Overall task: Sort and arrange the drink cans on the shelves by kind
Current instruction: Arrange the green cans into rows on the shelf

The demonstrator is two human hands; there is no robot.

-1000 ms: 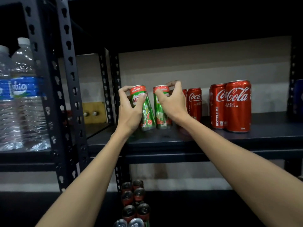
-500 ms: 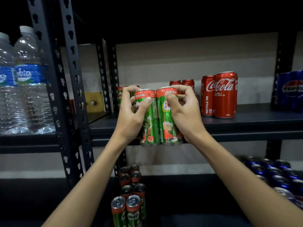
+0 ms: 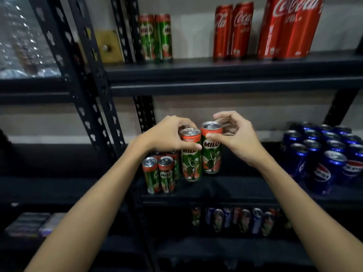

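My left hand [image 3: 167, 134] grips a green Milo can [image 3: 191, 160] near its top. Beside it, my right hand [image 3: 235, 138] grips a second Milo can [image 3: 211, 154]. Both cans are upright, side by side, over the middle shelf [image 3: 235, 193], just right of a row of Milo cans [image 3: 160, 175] standing there. Whether the held cans touch the shelf I cannot tell. On the upper shelf [image 3: 235, 67] stand two more Milo cans [image 3: 156, 36] and red Coca-Cola cans [image 3: 233, 30], with a larger Coca-Cola pack [image 3: 288, 28] to the right.
Several blue Pepsi cans [image 3: 326, 154] fill the right of the middle shelf. Mixed cans [image 3: 239, 219] sit blurred on the shelf below. Black perforated uprights [image 3: 88, 95] separate a left bay holding water bottles [image 3: 21, 36] above and flat packs [image 3: 33, 224] low down.
Both hands have carried the two Milo cans down from the upper shelf to the middle shelf, beside the Milo row. The view has tilted downward.
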